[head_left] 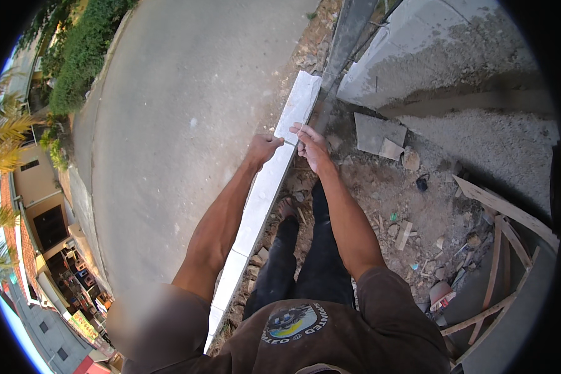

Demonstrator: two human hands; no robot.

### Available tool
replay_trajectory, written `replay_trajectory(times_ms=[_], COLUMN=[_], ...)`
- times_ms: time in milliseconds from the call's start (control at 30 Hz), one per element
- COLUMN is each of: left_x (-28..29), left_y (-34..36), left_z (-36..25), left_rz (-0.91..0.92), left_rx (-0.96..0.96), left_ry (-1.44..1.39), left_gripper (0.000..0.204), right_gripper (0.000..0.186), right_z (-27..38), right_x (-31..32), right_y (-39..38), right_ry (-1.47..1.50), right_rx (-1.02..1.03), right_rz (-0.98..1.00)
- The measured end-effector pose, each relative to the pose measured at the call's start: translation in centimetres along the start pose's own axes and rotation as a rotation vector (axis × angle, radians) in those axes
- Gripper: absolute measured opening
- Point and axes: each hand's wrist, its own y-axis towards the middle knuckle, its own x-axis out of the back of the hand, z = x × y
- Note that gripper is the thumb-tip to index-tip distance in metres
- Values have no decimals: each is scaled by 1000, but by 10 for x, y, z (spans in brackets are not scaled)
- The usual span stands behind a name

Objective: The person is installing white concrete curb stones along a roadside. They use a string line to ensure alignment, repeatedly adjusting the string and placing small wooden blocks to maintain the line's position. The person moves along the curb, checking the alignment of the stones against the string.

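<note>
A long, narrow row of white blocks [265, 193] runs from the lower middle up to a squared far end, with thin joints across its top. Over its far part my two hands are close together. My left hand [265, 149] is closed in a pinch at the left edge of the blocks. Opposite it, at the right edge, my right hand [311, 147] has its fingers bent and partly spread. A short, thin, cord-like piece [290, 143] stretches between the fingertips of both hands. Exactly what it is, I cannot make out.
A grey paved road [162, 137] lies left of the blocks. To the right, rubble and wood scraps [404, 235] cover the ground, with a grey slab [374, 133] farther off. A metal post [349, 37] rises beyond the blocks' end. Timber framing [495, 268] stands at lower right.
</note>
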Motion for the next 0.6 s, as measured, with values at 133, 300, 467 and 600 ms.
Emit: replay_trajectory(times_ms=[133,300,467,600], left_x=[-18,-32,-42,-31], left_y=[-1,1,-7,-3], left_z=[4,9,-2,12], left_rz=[16,108,137,51], left_rx=[-14,38,8,-34], left_ry=[-18,73,57,134], left_gripper=[30,30,35,37], right_gripper=[34,33,25,24], right_z=[6,0,-1,57], right_x=[3,9,22,30], right_y=[-11,-18,-24,-80], right_ry=[-59,-64,-257,-252], right_rx=[-35,-30,-33,-6], right_rz=[-14,6,46,130])
